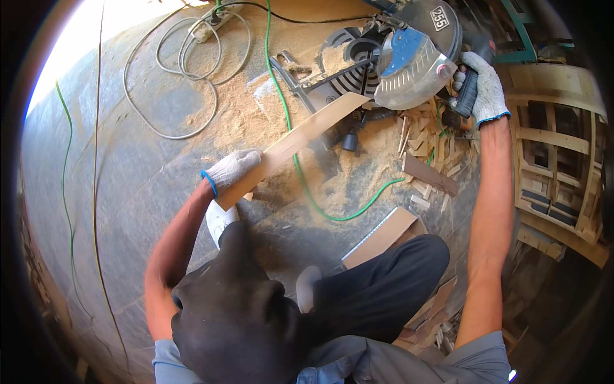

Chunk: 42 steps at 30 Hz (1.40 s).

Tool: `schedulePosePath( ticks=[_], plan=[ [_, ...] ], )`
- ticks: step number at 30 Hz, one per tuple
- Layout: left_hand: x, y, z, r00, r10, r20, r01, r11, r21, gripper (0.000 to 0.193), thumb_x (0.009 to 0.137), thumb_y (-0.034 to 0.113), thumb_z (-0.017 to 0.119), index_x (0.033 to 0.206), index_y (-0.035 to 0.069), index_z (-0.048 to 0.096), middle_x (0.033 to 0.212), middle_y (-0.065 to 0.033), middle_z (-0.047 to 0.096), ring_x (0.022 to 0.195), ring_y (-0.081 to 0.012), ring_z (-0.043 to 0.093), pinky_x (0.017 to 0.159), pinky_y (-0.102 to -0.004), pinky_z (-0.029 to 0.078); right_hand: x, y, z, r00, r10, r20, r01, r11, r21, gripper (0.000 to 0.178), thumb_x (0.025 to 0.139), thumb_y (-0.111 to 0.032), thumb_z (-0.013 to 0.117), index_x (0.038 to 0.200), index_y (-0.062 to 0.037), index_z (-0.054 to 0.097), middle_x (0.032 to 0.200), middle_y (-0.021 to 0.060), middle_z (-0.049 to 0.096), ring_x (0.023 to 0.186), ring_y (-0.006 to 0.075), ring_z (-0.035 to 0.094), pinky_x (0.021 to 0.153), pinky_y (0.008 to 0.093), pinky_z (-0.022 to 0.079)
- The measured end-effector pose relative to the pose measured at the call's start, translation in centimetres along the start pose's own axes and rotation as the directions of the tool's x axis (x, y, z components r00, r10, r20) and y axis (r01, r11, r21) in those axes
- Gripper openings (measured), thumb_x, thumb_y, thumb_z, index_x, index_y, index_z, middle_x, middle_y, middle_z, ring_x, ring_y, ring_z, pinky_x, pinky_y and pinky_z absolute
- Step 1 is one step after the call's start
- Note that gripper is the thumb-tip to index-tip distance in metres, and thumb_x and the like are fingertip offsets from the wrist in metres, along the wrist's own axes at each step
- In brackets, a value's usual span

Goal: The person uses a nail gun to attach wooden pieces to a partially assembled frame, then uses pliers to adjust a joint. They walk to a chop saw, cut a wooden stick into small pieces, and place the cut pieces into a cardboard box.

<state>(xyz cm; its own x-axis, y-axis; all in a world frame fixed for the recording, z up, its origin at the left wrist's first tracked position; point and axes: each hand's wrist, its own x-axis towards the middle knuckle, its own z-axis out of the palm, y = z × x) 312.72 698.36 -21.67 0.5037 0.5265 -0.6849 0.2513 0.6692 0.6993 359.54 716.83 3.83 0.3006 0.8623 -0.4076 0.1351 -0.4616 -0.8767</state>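
Observation:
My left hand [235, 171], in a pale knit glove with a blue cuff, grips a flat wooden board [307, 136] near its lower end. The board slants up to the right, its far end at the base of a miter saw [419, 57]. On the right, my gloved right hand [484, 86] is wrapped round the saw's black handle [468, 94]. A clear guard with a blue panel covers most of the blade. Whether the board touches the saw's fence I cannot tell.
Sawdust [240, 112] and small wood offcuts [425, 144] lie round the saw. A green cord [300, 176] passes under the board, and a grey cable [214, 96] lies coiled at the upper left. A cardboard piece [384, 237] is beside my knee; wooden frames [553, 137] stand at the right.

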Motion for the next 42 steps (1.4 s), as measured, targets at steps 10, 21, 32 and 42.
schedulePosePath(
  ticks=[10,21,32,42],
  plan=[
    [0.3,5.3,2.0,0.869,0.494,-0.01,-0.326,0.589,0.739,0.088,0.089,0.034,0.077,0.162,0.007,0.038,0.137,-0.0295,0.062,0.125,-0.0451,0.064,0.106,-0.049,0.051,-0.2,0.5,0.6,0.999,-0.036,0.018,0.036,0.999,0.025,0.025,0.098,-0.034,0.072,0.088,-0.0135,0.06,0.065,0.0007,0.062,0.053,0.0156,0.059,0.048,0.0327,0.049],
    [1.6,5.9,0.6,0.877,0.48,0.032,-0.34,0.573,0.746,0.085,0.086,0.026,0.073,0.161,0.01,0.039,0.125,-0.0269,0.068,0.114,-0.0461,0.068,0.099,-0.0514,0.054,0.1,0.9,0.6,1.0,-0.016,-0.004,0.016,0.999,0.043,0.025,0.095,-0.034,0.073,0.088,-0.0134,0.062,0.067,0.0014,0.06,0.056,0.0168,0.059,0.049,0.0405,0.051],
    [0.7,5.3,2.4,0.813,0.55,-0.191,-0.011,0.342,0.94,0.078,0.087,0.029,0.075,0.155,0.01,0.042,0.108,-0.0237,0.065,0.095,-0.0431,0.072,0.077,-0.0538,0.059,-0.7,0.9,0.5,1.0,0.002,0.015,-0.002,0.999,0.037,0.024,0.095,-0.03,0.074,0.087,-0.0115,0.062,0.067,0.0023,0.06,0.056,0.017,0.059,0.052,0.0344,0.051],
    [6.9,7.4,4.0,0.754,0.577,-0.313,0.055,0.419,0.906,0.071,0.088,0.037,0.076,0.146,0.008,0.049,0.115,-0.0244,0.066,0.098,-0.0444,0.072,0.077,-0.0554,0.058,-0.5,1.4,1.1,0.998,-0.064,-0.024,0.065,0.997,0.051,0.023,0.095,-0.031,0.073,0.086,-0.0119,0.062,0.067,0.0024,0.06,0.055,0.0171,0.058,0.051,0.0349,0.051]
  ],
)
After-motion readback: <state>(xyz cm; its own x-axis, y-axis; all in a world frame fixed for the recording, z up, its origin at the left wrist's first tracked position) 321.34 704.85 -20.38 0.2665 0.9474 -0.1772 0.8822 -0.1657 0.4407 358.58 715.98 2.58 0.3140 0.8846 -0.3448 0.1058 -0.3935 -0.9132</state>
